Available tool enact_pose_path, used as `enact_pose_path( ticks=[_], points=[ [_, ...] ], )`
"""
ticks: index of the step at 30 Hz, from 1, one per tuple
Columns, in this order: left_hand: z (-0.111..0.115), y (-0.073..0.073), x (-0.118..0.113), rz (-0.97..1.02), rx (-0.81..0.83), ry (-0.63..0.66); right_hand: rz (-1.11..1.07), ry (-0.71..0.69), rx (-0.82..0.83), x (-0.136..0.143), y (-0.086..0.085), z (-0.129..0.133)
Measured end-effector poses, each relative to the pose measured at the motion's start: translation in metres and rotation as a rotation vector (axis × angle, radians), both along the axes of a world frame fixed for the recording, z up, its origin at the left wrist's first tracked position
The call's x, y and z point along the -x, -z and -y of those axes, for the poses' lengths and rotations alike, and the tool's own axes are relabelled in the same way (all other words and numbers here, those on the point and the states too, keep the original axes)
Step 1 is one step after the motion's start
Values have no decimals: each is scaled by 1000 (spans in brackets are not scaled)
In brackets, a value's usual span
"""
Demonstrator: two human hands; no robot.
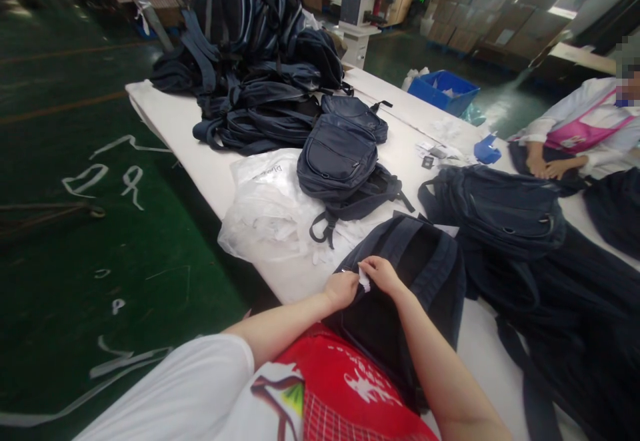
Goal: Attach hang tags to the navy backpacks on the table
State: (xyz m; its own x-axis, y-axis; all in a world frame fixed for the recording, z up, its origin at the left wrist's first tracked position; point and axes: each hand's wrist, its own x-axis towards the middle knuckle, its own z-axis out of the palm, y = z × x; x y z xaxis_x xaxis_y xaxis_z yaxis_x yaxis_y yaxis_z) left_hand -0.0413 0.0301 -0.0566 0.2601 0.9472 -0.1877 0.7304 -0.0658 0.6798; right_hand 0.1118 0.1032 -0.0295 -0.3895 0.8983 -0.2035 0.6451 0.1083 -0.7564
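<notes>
A dark navy backpack [430, 281] lies on the white table edge in front of me, against my red apron. Over its left side my two hands are close together. My left hand [341, 290] is closed, with a small metallic tip showing above its fingers; what it grips is too small to make out. The fingers of my right hand [380, 273] pinch a small white label [365, 280] at the backpack's edge, just right of my left hand.
Navy backpacks are heaped [250, 61] at the table's [290, 284] far left. A clear plastic bag [265, 208] and another backpack [337, 158] lie ahead. More backpacks [515, 208] are at right, beside a person in a pink apron [575, 131]. A blue bin [445, 91] stands beyond.
</notes>
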Motion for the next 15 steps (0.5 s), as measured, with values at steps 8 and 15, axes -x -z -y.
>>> enact_pose_path(
  ticks=[8, 15],
  points=[
    [-17, 0, 6, 104, 136, -22, -4, 341, 71, -37, -15, 31],
    [-24, 2, -4, 146, 191, -25, -87, 530, 518, -32, 12, 76]
  ],
)
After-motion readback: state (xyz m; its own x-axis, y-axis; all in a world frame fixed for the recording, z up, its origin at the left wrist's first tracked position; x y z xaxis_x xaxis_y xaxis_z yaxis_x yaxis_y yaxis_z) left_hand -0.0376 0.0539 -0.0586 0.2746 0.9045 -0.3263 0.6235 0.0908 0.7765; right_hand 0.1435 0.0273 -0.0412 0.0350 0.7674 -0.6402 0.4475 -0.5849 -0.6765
